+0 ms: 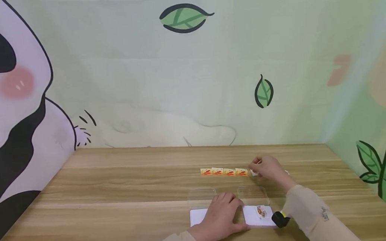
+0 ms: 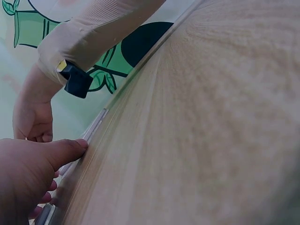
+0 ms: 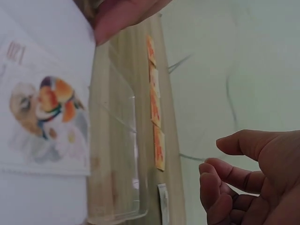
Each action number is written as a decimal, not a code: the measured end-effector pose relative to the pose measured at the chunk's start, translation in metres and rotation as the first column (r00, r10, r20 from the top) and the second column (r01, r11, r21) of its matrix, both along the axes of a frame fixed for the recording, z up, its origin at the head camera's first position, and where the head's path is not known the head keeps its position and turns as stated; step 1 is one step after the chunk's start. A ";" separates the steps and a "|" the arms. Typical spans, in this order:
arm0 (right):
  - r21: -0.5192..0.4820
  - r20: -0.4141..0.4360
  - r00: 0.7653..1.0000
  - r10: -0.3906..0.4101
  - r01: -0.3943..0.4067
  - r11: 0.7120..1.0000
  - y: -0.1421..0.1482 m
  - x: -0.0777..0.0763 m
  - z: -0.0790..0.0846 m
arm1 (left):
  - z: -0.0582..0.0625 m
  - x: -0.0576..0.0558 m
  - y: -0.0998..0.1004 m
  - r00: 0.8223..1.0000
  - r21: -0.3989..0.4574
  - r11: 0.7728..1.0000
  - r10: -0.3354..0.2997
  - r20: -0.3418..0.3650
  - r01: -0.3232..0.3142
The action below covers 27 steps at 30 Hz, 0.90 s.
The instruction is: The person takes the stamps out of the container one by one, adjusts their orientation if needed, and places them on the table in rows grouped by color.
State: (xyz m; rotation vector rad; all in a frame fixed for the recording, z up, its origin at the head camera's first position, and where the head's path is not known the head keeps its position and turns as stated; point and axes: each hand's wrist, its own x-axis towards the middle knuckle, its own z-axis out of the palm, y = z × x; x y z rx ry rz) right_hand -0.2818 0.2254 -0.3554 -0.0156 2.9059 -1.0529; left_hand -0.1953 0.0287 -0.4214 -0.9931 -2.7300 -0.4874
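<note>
My left hand (image 1: 221, 217) lies across the left white-lined clear plastic case (image 1: 197, 216) and grips the end of the right one (image 1: 252, 221), thumb at its near edge, index finger at the far edge. A postage stamp with a colourful picture (image 3: 49, 110) lies on that right case's white surface. Beyond the cases, my right hand (image 1: 268, 167) hovers at the right end of a row of orange and yellow stamps (image 1: 229, 172). A whitish stamp (image 1: 254, 172) shows under its fingers. In the right wrist view the fingers curl loosely, with a gap between thumb and fingertips and nothing in it.
Both cases have their transparent lids (image 1: 253, 194) folded back toward the row. A small black device (image 1: 280, 219) is on my right wrist. The wooden table (image 1: 101, 209) ends at a backdrop (image 1: 136, 83) with a panda and leaves.
</note>
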 end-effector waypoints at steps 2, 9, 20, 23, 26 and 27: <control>-0.001 -0.004 1.000 0.005 -0.005 1.000 0.001 0.002 0.003 | -0.001 0.000 0.000 1.000 0.000 1.000 0.001 0.005 -0.001; -0.016 -0.054 0.997 0.052 -0.052 0.998 0.005 0.012 0.012 | 0.001 0.002 0.000 1.000 0.001 1.000 0.008 0.014 -0.008; -0.026 -0.112 0.984 0.140 -0.144 0.989 0.014 0.035 0.027 | 0.000 0.002 -0.001 1.000 0.010 1.000 -0.006 0.009 0.006; -0.028 -0.108 0.984 0.142 -0.146 0.989 0.015 0.040 0.032 | -0.001 0.001 -0.001 1.000 0.013 1.000 -0.002 0.000 0.002; -0.025 -0.119 0.981 0.153 -0.157 0.987 0.016 0.044 0.037 | -0.001 0.000 -0.001 1.000 0.010 1.000 0.002 -0.008 -0.002; -0.023 -0.127 0.979 0.160 -0.164 0.986 0.017 0.046 0.038 | 0.000 0.000 0.000 1.000 0.008 1.000 0.001 -0.010 -0.001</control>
